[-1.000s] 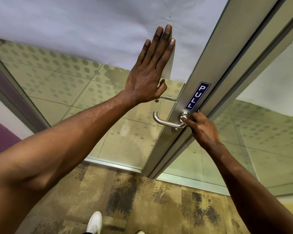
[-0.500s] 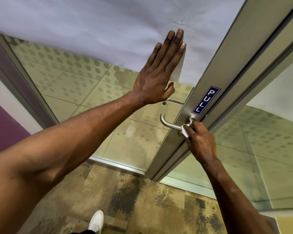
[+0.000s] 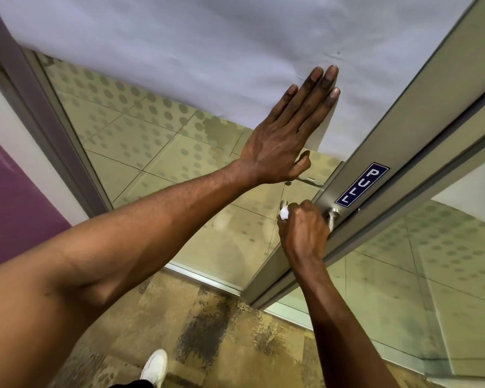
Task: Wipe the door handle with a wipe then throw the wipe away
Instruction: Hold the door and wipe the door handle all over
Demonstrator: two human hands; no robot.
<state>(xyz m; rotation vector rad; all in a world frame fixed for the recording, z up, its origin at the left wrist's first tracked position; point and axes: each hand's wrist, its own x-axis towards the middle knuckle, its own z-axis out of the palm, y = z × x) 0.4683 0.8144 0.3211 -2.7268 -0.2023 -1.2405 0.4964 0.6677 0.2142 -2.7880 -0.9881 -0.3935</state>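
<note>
A silver lever door handle is fixed to the metal door stile under a blue PULL sign. My right hand is wrapped around the lever with a small white wipe in it; the wipe pokes out near the lever's free end. Most of the lever is hidden under that hand. My left hand lies flat, fingers spread, against the glass door above the handle, over the edge of a white paper sheet.
The metal door frame runs diagonally, with a second glass panel to its right. A purple wall panel is at the left. Patterned carpet lies below, with a white shoe at the bottom edge.
My right hand has slid with the wipe from the handle's base by the stile out along the lever to its free end. The left hand stays flat on the glass.
</note>
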